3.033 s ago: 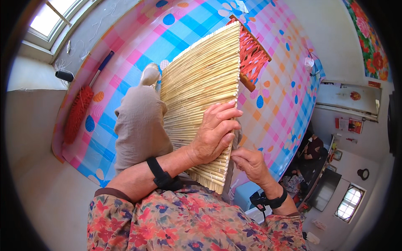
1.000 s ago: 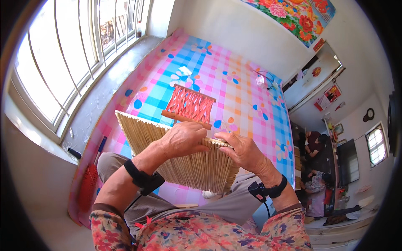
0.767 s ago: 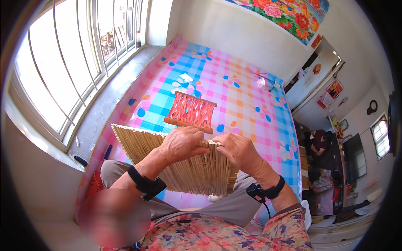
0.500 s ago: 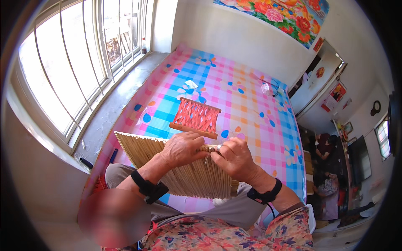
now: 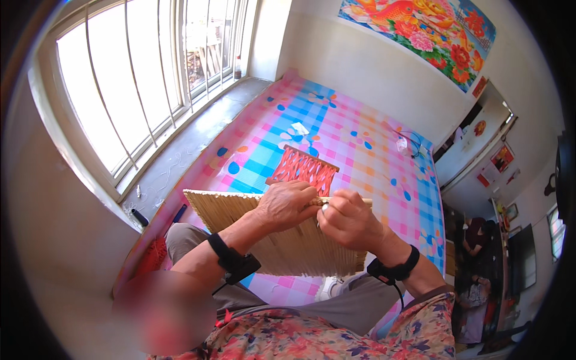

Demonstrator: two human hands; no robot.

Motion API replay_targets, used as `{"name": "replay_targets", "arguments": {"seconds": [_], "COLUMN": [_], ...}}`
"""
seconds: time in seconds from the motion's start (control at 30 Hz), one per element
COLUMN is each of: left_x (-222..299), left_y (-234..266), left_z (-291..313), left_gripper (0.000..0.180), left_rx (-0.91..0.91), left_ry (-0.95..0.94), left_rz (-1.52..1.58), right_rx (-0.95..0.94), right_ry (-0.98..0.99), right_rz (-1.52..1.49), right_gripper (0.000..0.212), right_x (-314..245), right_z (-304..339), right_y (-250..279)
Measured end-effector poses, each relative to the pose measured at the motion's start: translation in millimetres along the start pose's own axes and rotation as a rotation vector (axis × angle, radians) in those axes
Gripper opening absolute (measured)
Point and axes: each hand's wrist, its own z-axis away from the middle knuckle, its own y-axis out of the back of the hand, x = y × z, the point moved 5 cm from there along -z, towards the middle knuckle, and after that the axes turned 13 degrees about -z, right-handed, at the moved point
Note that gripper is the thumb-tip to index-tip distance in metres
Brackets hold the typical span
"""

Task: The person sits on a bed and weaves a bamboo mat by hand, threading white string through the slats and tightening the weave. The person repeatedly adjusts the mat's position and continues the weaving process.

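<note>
A stiff mat of pale straw-like stalks [image 5: 288, 252] stands tilted over my lap, its stalks lying side by side. At its upper edge my left hand [image 5: 285, 204] is closed, the fingers gripping the stalk ends. Just to the right, my right hand [image 5: 350, 222] is closed in a pinch at the same edge, with a light-coloured ring or thimble on a finger. What sits between its fingertips is too small to make out. Behind the mat lies a frame of red crossed strips between two wooden bars [image 5: 307, 168], its near side partly hidden.
A checked, flowered cover [image 5: 360, 174] spreads beneath and beyond me. On it lie a small white packet [image 5: 300, 128] and a clear bag with dark cord [image 5: 403, 146]. A barred window and grey sill [image 5: 180, 156] run along the left. Two people appear at far right.
My view has swung, so the room appears shifted to the right. My right hand has turned a little at the mat's edge; my left hand keeps its grip.
</note>
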Motion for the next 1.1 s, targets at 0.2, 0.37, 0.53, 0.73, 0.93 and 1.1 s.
{"name": "replay_targets", "arguments": {"seconds": [0.2,0.37,0.53,0.73,0.93,1.1], "left_x": [16,14,26,-3,5,20], "left_y": [6,-12,6,-4,-7,-1], "left_z": [-8,-11,-24,-5,-18,-23], "left_gripper": [0.018,0.026,0.03,0.031,0.029,0.03], "left_rx": [0.136,0.2,0.214,0.218,0.126,0.117], "left_ry": [0.061,0.18,0.127,0.285,0.253,0.174], "left_rz": [-0.009,-0.069,-0.081,-0.058,-0.098,-0.058], "right_rx": [0.034,0.066,0.397,1.064,0.212,0.201], "right_ry": [-0.01,0.076,-0.229,-0.864,-0.396,-0.286], "right_rz": [-0.111,-0.496,-0.124,0.975,0.088,-0.041], "right_gripper": [0.017,0.014,0.03,0.027,0.025,0.029], "right_x": [1,-39,-3,-59,-6,16], "right_z": [8,3,40,100,90,57], "right_y": [15,20,65,250,109,21]}}
